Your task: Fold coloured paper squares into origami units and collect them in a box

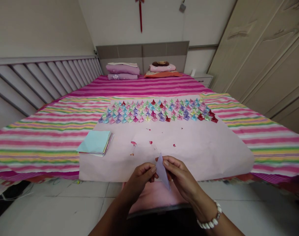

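Observation:
Between my hands, just over the bed's near edge, is a folded piece of lavender paper (163, 173) with a pointed top. My left hand (144, 173) pinches its left edge between thumb and fingers. Closed on its right side is my right hand (177, 167), thumb on the front and fingers partly hidden behind. A stack of square coloured paper (94, 142), light blue on top, lies at the left on a large pale pink sheet (200, 147). Rows of small folded paper pieces (153, 114) in many colours cover the far part of that sheet.
Small red scraps (133, 143) lie on the pink sheet. A striped bedspread (48, 131) covers the bed. Folded bedding (122, 69) and a stack of pillows (162, 68) rest by the headboard (143, 52). A railing (41, 78) runs along the left, a wardrobe (262, 55) along the right.

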A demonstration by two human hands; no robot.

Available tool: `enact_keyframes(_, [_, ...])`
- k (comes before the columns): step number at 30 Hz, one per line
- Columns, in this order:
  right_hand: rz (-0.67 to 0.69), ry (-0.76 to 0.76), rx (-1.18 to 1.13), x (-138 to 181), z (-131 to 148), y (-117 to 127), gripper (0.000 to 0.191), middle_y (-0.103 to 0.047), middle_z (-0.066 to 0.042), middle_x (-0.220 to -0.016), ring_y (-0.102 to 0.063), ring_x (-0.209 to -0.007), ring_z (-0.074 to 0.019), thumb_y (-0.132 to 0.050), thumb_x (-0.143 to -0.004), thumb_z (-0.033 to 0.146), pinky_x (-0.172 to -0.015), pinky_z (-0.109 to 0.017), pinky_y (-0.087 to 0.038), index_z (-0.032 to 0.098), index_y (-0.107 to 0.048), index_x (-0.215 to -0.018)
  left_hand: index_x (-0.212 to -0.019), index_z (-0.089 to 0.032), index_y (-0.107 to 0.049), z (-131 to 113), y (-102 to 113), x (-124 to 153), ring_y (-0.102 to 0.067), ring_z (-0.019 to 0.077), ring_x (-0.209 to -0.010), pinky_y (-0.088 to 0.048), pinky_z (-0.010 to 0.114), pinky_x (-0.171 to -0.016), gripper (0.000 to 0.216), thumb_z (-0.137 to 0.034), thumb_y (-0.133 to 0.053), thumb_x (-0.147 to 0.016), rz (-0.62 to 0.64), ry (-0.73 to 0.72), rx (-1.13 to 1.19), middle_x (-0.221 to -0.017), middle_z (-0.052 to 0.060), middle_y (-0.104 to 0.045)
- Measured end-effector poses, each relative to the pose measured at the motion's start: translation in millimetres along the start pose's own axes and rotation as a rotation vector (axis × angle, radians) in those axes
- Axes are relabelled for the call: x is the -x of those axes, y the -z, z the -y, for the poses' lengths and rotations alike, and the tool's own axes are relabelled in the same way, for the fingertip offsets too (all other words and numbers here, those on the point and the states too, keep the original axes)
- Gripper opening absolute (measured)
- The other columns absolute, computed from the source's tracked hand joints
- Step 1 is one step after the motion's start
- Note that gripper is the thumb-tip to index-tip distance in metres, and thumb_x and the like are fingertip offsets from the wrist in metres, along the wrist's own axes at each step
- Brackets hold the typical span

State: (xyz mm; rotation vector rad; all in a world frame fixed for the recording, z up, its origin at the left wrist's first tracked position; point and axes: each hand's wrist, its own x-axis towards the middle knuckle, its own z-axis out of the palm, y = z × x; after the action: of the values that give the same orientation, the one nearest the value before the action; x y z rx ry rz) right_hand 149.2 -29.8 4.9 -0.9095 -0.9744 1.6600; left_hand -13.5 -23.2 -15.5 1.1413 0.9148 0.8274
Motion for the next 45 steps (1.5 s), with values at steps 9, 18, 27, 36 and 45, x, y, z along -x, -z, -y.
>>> enact_keyframes(9, [0.026, -0.009, -0.018, 0.3, -1.6, 2.5, 0.028, -0.050, 0.003, -0.056, -0.036, -0.050, -0.0089, -0.068, -0.077, 0.038, -0.053, -0.025, -0.029, 0.017, -0.071, -0.095, -0.070, -0.015, -0.059, -1.3, -1.3, 1.2, -0.041, 0.0100, -0.061, -0.032, 0.023, -0.060, 0.025, -0.035, -0.056, -0.085, 0.012, 0.018, 0.017, -0.065, -0.002, -0.053])
enact_keyframes(18, [0.034, -0.017, -0.056, -2.0, -2.1, 2.7, 0.030, -0.043, 0.005, -0.049, -0.038, -0.047, -0.0101, -0.067, -0.077, 0.042, -0.054, -0.027, -0.034, 0.015, -0.071, -0.089, -0.070, -0.015, -0.060, -1.9, -1.5, 2.2, -0.045, 0.0104, -0.062, -0.035, 0.024, -0.062, 0.024, -0.035, -0.056, -0.084, 0.040, 0.016, -0.032, -0.066, -0.001, -0.055])
enact_keyframes(27, [0.026, -0.013, -0.063, -0.8, 0.3, 3.1, 0.028, -0.041, 0.005, -0.047, -0.037, -0.047, -0.0112, -0.062, -0.080, 0.039, -0.056, -0.028, -0.034, 0.014, -0.071, -0.089, -0.069, -0.016, -0.059, -3.0, -1.8, 2.5, -0.044, 0.0107, -0.061, -0.034, 0.024, -0.061, 0.024, -0.036, -0.056, -0.083, 0.033, 0.030, -0.037, -0.065, -0.002, -0.054])
enact_keyframes(36, [-0.042, 0.026, 0.054, -1.1, 0.3, 4.4, 0.029, -0.043, 0.005, -0.049, -0.036, -0.049, -0.0102, -0.057, -0.083, 0.037, -0.052, -0.025, -0.028, 0.014, -0.071, -0.091, -0.069, -0.015, -0.058, -1.0, -0.9, 2.6, -0.042, 0.0102, -0.061, -0.032, 0.024, -0.060, 0.025, -0.036, -0.058, -0.082, 0.013, 0.047, -0.004, -0.064, -0.002, -0.053])
enact_keyframes(45, [-0.008, 0.051, 0.115, -0.3, 0.1, 7.3, 0.030, -0.059, 0.000, -0.068, -0.044, -0.054, -0.0111, -0.061, -0.073, 0.025, -0.052, -0.025, -0.032, 0.017, -0.068, -0.101, -0.070, -0.015, -0.057, 4.3, 0.1, 1.1, -0.041, 0.0102, -0.060, -0.031, 0.024, -0.060, 0.026, -0.038, -0.057, -0.082, -0.012, 0.055, 0.044, -0.065, -0.002, -0.052])
